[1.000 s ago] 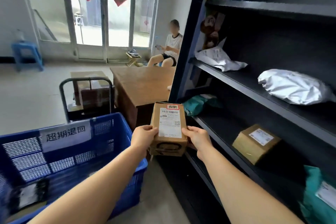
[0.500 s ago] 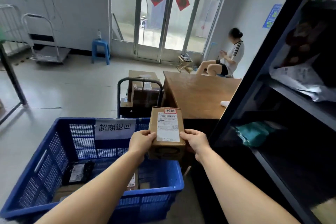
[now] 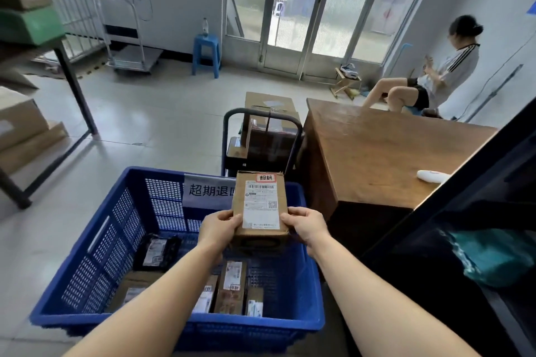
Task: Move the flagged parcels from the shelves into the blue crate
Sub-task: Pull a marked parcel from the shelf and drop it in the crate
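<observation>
At centre frame both hands, left hand (image 3: 218, 228) and right hand (image 3: 308, 228), clamp the sides of the red-flagged cardboard parcel (image 3: 260, 206), label facing up, above the blue crate (image 3: 95, 243), apparently for lowering among the parcels already inside.

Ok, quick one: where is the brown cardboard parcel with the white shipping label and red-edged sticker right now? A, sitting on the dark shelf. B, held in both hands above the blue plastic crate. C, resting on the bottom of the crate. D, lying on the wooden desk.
B: the left hand and right hand grip the brown cardboard parcel by its sides, above the blue plastic crate.
</observation>
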Motion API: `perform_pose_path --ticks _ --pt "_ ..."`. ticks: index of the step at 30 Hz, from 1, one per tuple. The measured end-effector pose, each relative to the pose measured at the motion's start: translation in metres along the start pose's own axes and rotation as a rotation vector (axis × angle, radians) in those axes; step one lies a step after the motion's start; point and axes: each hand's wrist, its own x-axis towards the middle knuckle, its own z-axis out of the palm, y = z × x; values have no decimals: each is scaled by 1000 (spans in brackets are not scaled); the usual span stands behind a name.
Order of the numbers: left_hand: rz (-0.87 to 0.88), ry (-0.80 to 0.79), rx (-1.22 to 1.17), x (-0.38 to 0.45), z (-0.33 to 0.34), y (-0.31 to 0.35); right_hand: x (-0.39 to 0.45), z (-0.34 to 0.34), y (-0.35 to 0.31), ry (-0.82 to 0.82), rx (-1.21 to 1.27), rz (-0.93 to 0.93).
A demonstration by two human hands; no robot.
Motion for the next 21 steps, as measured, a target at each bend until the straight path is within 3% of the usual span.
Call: perform_pose_path --ticks 13,21 --pt "-83 13 118 144 -82 -3 91 132 -12 -55 -19 110" --pt "-147 15 171 221 -118 -38 146 200 17 -45 -45 226"
